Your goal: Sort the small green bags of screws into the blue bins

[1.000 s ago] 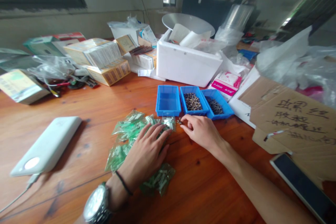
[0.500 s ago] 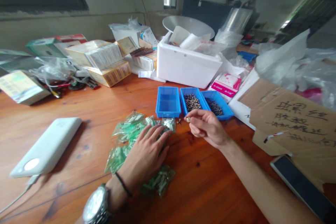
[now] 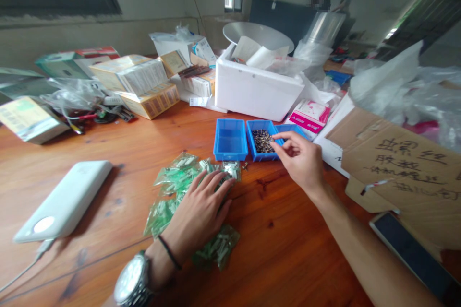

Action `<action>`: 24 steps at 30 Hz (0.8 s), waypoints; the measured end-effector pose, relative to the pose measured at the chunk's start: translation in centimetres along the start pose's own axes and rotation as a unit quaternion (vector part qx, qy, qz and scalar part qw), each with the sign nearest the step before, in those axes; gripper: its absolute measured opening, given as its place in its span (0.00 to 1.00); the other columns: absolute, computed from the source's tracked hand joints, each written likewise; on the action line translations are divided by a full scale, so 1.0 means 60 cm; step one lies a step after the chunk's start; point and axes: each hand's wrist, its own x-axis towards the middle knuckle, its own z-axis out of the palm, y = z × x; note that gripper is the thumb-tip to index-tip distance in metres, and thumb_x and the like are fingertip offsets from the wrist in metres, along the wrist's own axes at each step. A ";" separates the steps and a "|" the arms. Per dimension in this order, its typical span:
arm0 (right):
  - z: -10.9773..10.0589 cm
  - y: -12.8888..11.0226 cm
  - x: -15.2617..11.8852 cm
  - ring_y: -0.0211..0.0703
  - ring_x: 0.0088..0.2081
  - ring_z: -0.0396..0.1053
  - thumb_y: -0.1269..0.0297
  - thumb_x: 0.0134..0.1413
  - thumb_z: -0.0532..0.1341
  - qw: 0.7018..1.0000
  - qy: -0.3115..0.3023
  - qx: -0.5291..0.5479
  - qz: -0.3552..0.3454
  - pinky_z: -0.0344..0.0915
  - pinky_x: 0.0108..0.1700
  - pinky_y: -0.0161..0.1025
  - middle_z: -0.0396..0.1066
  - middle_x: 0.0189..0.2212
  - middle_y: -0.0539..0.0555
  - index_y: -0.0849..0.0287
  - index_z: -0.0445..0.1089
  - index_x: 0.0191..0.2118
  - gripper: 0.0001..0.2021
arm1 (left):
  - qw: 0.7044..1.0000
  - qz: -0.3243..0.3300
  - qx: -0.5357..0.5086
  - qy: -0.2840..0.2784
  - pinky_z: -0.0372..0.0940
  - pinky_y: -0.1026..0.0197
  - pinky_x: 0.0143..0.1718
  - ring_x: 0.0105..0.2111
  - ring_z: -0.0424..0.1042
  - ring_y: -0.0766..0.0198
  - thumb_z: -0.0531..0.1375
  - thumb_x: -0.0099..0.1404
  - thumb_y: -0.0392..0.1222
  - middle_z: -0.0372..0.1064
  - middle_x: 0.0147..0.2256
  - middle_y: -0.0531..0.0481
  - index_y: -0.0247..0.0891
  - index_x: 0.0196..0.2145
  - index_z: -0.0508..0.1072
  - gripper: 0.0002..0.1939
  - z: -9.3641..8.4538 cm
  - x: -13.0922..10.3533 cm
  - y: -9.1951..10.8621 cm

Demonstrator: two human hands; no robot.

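My left hand (image 3: pixel 203 201) lies with its fingers stretched out over green-tinted plastic bags (image 3: pixel 176 177) of small pale parts, beside a small clear bag (image 3: pixel 231 169). Thumb and forefinger of my right hand (image 3: pixel 304 163) are brought together at the right edge of the middle blue bin, and whatever they hold is too small to make out. Brassy and dark screws (image 3: pixel 261 140) fill the bottom of that middle bin (image 3: pixel 264 157). To its left stands an empty blue bin (image 3: pixel 230 155). My right hand mostly hides a third blue bin (image 3: pixel 291 128). A few loose screws (image 3: pixel 245 166) lie in front of the bins.
A white foam box (image 3: pixel 257 88) stands behind the bins. At the right are a cardboard flap (image 3: pixel 396 168) with handwriting and a phone (image 3: pixel 410 249). A white power bank (image 3: pixel 68 201) with a cable lies left; stacked boxes (image 3: pixel 137 81) stand behind. A blurred person (image 3: pixel 320 0) is at the back.
My right hand has moved rightward and away from me, from in front of the bins to the middle bin's right edge. The small pale piece in its fingertips no longer shows. My left hand stays put.
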 end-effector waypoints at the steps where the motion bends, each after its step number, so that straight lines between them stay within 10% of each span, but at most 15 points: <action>1: 0.002 0.010 0.000 0.38 0.23 0.65 0.61 0.61 0.69 0.997 -0.053 -0.054 -0.009 0.62 0.31 0.36 0.71 0.22 0.47 0.57 0.80 0.41 0.06 | 1.000 0.000 0.001 0.002 0.62 0.35 0.67 0.62 0.69 0.45 0.57 0.75 0.39 0.72 0.61 0.39 0.39 0.62 0.72 0.20 0.000 0.000 0.000; 11: 0.064 -0.010 -0.046 0.43 0.28 0.75 0.63 0.66 0.66 0.958 -0.230 -0.168 -0.036 0.63 0.34 0.36 0.79 0.27 0.50 0.53 0.81 0.48 0.08 | 1.000 -0.001 0.008 0.007 0.63 0.36 0.65 0.61 0.70 0.44 0.57 0.74 0.40 0.72 0.61 0.40 0.40 0.62 0.72 0.20 0.003 -0.002 0.000; 24: 0.098 0.002 -0.059 0.45 0.33 0.80 0.63 0.69 0.62 0.941 -0.241 -0.236 -0.031 0.61 0.34 0.36 0.83 0.31 0.51 0.52 0.80 0.45 0.07 | 1.000 0.001 0.008 -0.001 0.62 0.35 0.66 0.62 0.69 0.44 0.57 0.74 0.40 0.71 0.61 0.38 0.40 0.62 0.72 0.21 0.002 0.000 0.000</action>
